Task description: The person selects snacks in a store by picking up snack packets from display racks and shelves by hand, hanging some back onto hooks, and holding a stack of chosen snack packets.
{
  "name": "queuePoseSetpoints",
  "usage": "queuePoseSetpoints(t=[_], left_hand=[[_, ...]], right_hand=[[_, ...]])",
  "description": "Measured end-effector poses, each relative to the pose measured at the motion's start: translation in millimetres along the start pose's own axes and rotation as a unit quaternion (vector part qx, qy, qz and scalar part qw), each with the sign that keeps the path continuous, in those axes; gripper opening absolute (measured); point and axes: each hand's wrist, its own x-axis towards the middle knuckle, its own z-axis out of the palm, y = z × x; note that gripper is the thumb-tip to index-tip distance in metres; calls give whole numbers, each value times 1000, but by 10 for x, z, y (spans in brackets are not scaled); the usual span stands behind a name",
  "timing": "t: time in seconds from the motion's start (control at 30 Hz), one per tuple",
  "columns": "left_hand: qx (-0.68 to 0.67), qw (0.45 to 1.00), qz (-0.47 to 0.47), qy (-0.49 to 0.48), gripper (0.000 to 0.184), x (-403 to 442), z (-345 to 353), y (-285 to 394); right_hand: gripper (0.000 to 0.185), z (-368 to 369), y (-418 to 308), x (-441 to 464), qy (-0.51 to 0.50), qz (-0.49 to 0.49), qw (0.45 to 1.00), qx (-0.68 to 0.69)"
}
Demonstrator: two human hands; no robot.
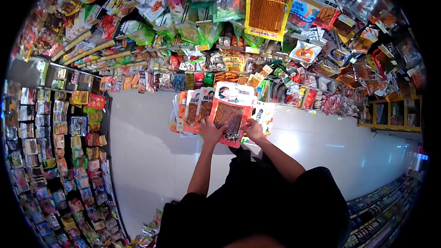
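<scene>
A red and white snack packet (229, 112) with a cartoon head at its top and brown strips showing through its window is held upright in front of me. My left hand (211, 132) is closed on its lower left edge, thumb on the front. At the lower right edge my right hand (253, 131) pinches the packet, its fingertips partly hidden. Behind and to the left, several similar packets (192, 109) stand fanned out. A white packet with dark lettering (263, 115) shows on the right, behind my right hand. What supports these packets is hidden.
Ahead, hooks carry many hanging snack bags, among them a large yellow packet (268, 13). Rows of small packets (41, 133) line a rack at the left. Pale floor (147, 165) surrounds me. More shelves (381, 211) stand at the lower right, and a yellow-framed rack (397, 115) farther right.
</scene>
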Motion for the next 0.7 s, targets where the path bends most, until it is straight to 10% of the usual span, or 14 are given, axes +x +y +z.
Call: queuePoseSetpoints(t=[0.37, 0.7], left_hand=[[63, 995, -67, 35, 105, -103, -73, 252], [9, 981, 43, 187, 53, -1329, 725, 2018]], right_hand=[[45, -932, 447, -141, -64, -37, 997, 26], [35, -3285, 1805, -471, -53, 120, 968, 213]])
